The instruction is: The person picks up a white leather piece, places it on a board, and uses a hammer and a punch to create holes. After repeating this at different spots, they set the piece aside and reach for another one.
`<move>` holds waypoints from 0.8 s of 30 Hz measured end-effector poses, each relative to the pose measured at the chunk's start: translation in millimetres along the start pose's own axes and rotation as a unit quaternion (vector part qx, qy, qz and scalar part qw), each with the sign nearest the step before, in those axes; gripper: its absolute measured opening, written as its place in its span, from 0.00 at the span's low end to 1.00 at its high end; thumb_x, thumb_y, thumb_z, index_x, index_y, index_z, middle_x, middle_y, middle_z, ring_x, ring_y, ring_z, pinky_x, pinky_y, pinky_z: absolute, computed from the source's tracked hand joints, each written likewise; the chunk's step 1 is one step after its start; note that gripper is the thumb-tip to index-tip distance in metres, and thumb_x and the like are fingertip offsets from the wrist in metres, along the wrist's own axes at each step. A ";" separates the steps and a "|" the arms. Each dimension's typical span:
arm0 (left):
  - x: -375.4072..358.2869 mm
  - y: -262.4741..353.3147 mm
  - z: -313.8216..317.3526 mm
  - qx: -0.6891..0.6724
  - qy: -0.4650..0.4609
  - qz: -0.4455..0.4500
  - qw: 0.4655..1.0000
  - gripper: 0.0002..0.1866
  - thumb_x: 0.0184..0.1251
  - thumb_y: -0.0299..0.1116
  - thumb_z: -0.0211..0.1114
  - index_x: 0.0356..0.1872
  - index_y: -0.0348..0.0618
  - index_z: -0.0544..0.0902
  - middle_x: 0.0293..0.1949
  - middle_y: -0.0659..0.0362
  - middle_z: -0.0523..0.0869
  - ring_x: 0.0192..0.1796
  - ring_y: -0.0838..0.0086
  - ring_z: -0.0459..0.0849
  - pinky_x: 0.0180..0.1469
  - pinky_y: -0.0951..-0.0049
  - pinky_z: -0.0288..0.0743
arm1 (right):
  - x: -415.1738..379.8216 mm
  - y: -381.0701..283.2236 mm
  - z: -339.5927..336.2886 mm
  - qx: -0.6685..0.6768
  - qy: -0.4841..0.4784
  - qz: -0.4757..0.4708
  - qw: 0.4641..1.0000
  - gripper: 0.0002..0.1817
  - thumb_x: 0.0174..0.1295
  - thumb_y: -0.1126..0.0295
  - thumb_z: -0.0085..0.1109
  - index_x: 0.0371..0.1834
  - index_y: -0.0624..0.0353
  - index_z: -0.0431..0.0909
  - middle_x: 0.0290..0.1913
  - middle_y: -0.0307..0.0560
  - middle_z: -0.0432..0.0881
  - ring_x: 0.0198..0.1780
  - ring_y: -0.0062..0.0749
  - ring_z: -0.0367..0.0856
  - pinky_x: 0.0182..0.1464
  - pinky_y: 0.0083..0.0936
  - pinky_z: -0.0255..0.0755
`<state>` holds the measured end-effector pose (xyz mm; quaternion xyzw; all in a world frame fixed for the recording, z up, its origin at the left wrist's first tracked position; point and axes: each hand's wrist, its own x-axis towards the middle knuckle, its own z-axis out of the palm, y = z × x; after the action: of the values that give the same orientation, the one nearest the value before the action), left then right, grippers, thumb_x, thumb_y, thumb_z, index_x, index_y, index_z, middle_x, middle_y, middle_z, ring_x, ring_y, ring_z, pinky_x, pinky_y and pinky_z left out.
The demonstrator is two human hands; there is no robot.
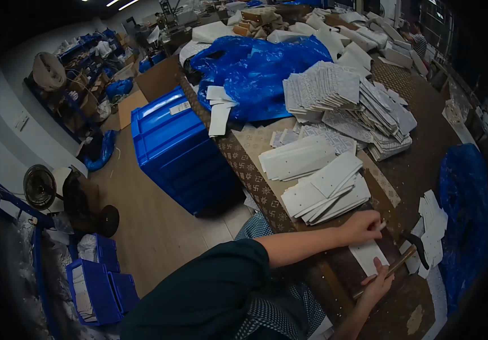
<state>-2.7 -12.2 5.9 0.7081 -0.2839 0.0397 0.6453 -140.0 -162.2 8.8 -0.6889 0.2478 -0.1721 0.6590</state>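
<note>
My left hand is closed in a pinch, with a small pale object at its fingertips. It hovers over the far end of a white rectangular piece lying on the brown work surface. My right hand is wrapped round the wooden handle of a hammer, whose black curved head points away to the right. Stacked white pieces with small dark holes lie just beyond my left hand. Another white stack is behind them.
Patterned pieces are piled farther back, beside a blue plastic sheet. A large blue bin stands left of the table. More white pieces and blue plastic lie at right. A person is far back right.
</note>
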 end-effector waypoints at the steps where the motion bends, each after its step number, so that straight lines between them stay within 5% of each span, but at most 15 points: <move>1: 1.3 -2.7 -0.7 -0.018 0.021 -0.022 0.999 0.17 0.49 0.34 0.76 0.26 0.40 0.73 0.26 0.54 0.76 0.29 0.65 0.77 0.32 0.66 0.71 | -0.5 3.8 -3.7 -0.009 0.007 0.002 1.000 0.20 0.75 0.59 0.46 0.52 0.70 0.68 0.49 0.59 0.85 0.14 0.20 0.67 0.16 0.16 0.63; 2: 3.9 13.2 -10.7 -0.013 0.015 -0.077 0.997 0.16 0.52 0.35 0.75 0.28 0.39 0.74 0.26 0.53 0.76 0.29 0.65 0.77 0.32 0.65 0.71 | -3.4 2.6 -3.4 -0.006 -0.001 0.001 1.000 0.19 0.75 0.60 0.46 0.52 0.69 0.68 0.48 0.56 0.85 0.14 0.20 0.68 0.16 0.17 0.63; 5: -4.0 11.9 -20.2 0.069 0.016 -0.025 0.997 0.13 0.58 0.37 0.72 0.32 0.38 0.81 0.30 0.50 0.81 0.32 0.60 0.80 0.35 0.63 0.73 | -13.3 -18.2 4.0 0.009 0.002 0.027 1.000 0.16 0.75 0.60 0.48 0.49 0.63 0.67 0.47 0.55 0.86 0.14 0.19 0.67 0.16 0.17 0.63; 10: -30.8 14.7 -33.2 0.008 -0.043 -0.106 0.993 0.08 0.62 0.29 0.70 0.39 0.36 0.85 0.29 0.57 0.82 0.31 0.75 0.80 0.34 0.75 0.72 | -16.8 -22.0 0.8 0.018 -0.023 -0.001 1.000 0.17 0.75 0.58 0.50 0.45 0.65 0.70 0.48 0.54 0.86 0.16 0.21 0.72 0.20 0.18 0.68; 12: -36.9 18.9 -33.8 0.024 -0.070 -0.107 0.992 0.08 0.69 0.26 0.65 0.44 0.35 0.85 0.37 0.62 0.86 0.39 0.83 0.82 0.42 0.80 0.76 | -17.4 -25.3 1.1 0.019 -0.026 0.006 0.999 0.18 0.75 0.57 0.50 0.44 0.65 0.70 0.48 0.53 0.86 0.17 0.21 0.73 0.22 0.18 0.70; 24: -40.2 26.7 -31.2 0.057 -0.107 -0.066 0.990 0.07 0.67 0.27 0.67 0.43 0.37 0.86 0.40 0.59 0.86 0.43 0.76 0.85 0.46 0.77 0.76 | -16.9 -25.9 1.2 0.020 -0.020 0.011 1.000 0.16 0.75 0.59 0.50 0.42 0.65 0.72 0.46 0.51 0.87 0.17 0.21 0.75 0.21 0.18 0.69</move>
<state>-38.6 31.0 17.8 0.7611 -0.3009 -0.0630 0.5712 -150.2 -151.4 36.0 -0.6764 0.2388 -0.1560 0.6790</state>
